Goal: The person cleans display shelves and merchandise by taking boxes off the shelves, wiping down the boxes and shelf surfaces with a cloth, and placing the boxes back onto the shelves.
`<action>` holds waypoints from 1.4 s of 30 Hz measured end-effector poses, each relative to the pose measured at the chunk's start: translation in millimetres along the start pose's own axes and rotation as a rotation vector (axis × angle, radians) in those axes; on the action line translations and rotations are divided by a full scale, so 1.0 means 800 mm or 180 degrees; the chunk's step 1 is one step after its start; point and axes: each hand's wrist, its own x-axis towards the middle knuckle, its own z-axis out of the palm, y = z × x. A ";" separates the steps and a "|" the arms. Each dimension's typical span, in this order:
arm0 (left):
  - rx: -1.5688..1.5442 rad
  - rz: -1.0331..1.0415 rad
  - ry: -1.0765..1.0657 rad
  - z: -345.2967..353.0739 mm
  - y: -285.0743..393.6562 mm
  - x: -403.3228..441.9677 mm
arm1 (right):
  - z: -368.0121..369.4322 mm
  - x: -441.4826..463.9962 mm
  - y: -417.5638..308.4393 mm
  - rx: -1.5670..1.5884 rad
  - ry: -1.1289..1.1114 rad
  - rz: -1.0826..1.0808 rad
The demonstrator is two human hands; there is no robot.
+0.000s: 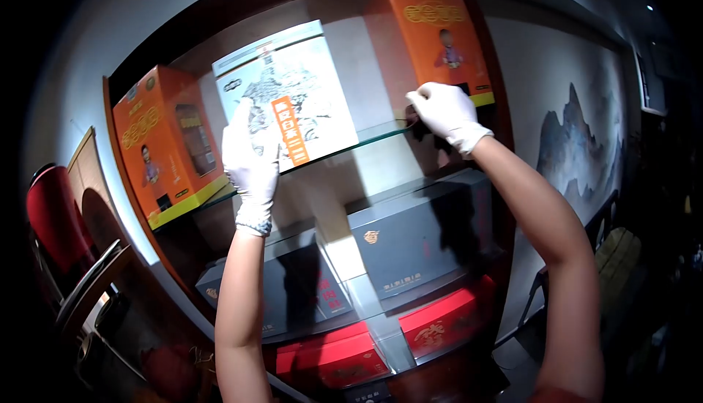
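My left hand, in a white glove, lies against the lower left of a white box printed with a grey mountain drawing and an orange label. Its fingers are stretched upward, and the box stands on a glass shelf. My right hand, also gloved, is near the shelf's front edge, below and in front of a tall orange box. Its fingers are curled together. Something dark shows beneath them, and I cannot tell whether it is a held thing or shadow.
Another orange box stands at the shelf's left end. Lower down are dark grey boxes and red boxes. The cabinet's wooden side bounds the left. A red rounded object is further left, and a mountain mural covers the right wall.
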 end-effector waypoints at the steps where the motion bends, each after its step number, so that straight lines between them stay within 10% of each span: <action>1: -0.0258 0.0172 -0.0222 0.018 0.016 -0.004 | -0.006 0.006 0.041 0.0108 0.0378 0.0151; 5: -0.0443 -0.0606 -0.2073 0.088 0.119 -0.005 | -0.037 0.021 0.162 0.0043 0.0704 0.0530; 12: 0.0035 -0.0619 -0.2834 0.218 0.146 -0.022 | -0.023 0.052 0.209 0.0424 0.0187 0.1048; 22: 0.0176 -0.0361 -0.2772 0.249 0.137 -0.043 | -0.031 0.085 0.198 0.1117 0.0250 0.1708; 27: 0.0308 -0.0416 -0.2661 0.256 0.136 -0.042 | -0.038 0.078 0.158 -0.1025 -0.0100 0.1147; 42: 0.0221 -0.0174 -0.1843 0.260 0.134 -0.033 | 0.015 0.030 0.174 -0.0546 0.0380 0.0861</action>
